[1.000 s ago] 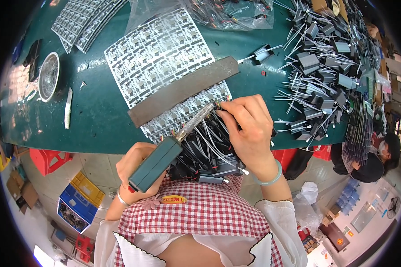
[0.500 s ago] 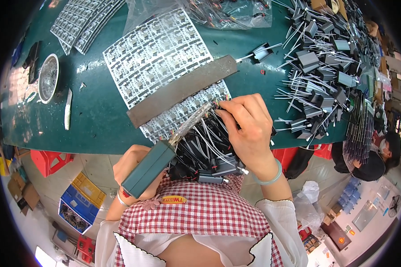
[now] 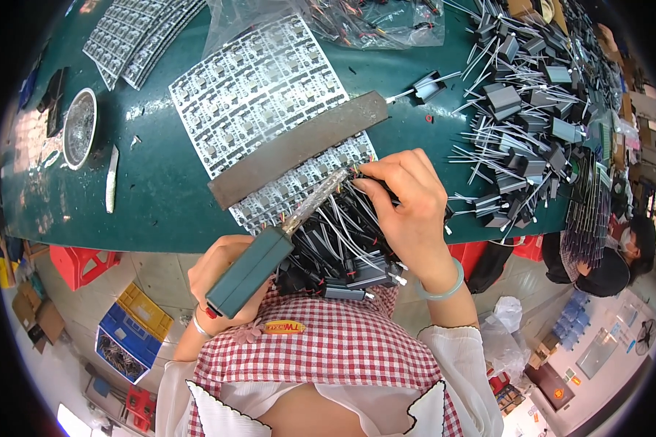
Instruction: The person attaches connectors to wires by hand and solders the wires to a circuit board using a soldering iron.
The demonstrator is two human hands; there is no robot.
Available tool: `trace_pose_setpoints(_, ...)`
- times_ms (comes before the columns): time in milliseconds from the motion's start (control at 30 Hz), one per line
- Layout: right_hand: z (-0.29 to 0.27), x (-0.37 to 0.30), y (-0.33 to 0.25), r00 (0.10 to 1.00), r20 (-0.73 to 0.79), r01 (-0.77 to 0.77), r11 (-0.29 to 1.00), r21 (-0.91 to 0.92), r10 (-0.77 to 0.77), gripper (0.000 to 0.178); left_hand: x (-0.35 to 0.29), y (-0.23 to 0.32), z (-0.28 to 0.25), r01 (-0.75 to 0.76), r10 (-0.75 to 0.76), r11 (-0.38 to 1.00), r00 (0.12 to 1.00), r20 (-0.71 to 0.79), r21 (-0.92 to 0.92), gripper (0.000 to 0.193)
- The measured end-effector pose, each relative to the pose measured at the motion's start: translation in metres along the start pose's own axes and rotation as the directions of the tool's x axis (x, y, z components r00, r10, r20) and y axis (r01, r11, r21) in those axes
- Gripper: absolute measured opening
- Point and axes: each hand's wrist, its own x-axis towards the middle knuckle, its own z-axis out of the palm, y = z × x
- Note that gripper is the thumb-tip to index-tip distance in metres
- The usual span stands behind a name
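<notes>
My left hand (image 3: 213, 280) is wrapped round the box-shaped green handle of a soldering iron (image 3: 251, 271). Its long silver barrel slants up to the right, the tip close to my right fingertips. With thumb and forefinger my right hand (image 3: 408, 202) pinches thin coloured wires (image 3: 355, 172) at the lower right edge of a circuit board panel (image 3: 259, 84); the exact contact is too small to make out. A brown flat bar (image 3: 299, 149) lies slantwise across the panel. Below the wires, a bundle of black and white leads with dark housings (image 3: 335, 251) hangs towards my apron.
A heap of grey housings with white leads (image 3: 517, 138) covers the right of the green table (image 3: 146, 197). More board panels (image 3: 142, 36) are stacked at far left, near a round dish (image 3: 79, 130) and a white-handled blade (image 3: 111, 178). A plastic bag (image 3: 386, 22) lies behind.
The soldering iron's handle has shifted slightly right and up with my left hand. My right hand has barely moved and keeps its pinch. The board panel and bar stay put.
</notes>
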Motion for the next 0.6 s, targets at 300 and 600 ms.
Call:
trace_pose_setpoints(300,0.0001,-0.0001,-0.0012,1.0,0.002,0.007,1.0,-0.005,-0.007,0.019,0.0016,-0.0052,0.0024,-0.035,0.035,0.999,0.999,0.001,-0.025,0.022)
trace_pose_setpoints(600,-0.0001,-0.0005,-0.0001,1.0,0.01,0.011,1.0,-0.015,-0.011,0.018,-0.0034,-0.0026,-0.0026,-0.03,0.03,1.0,1.0,-0.002,0.006,0.021)
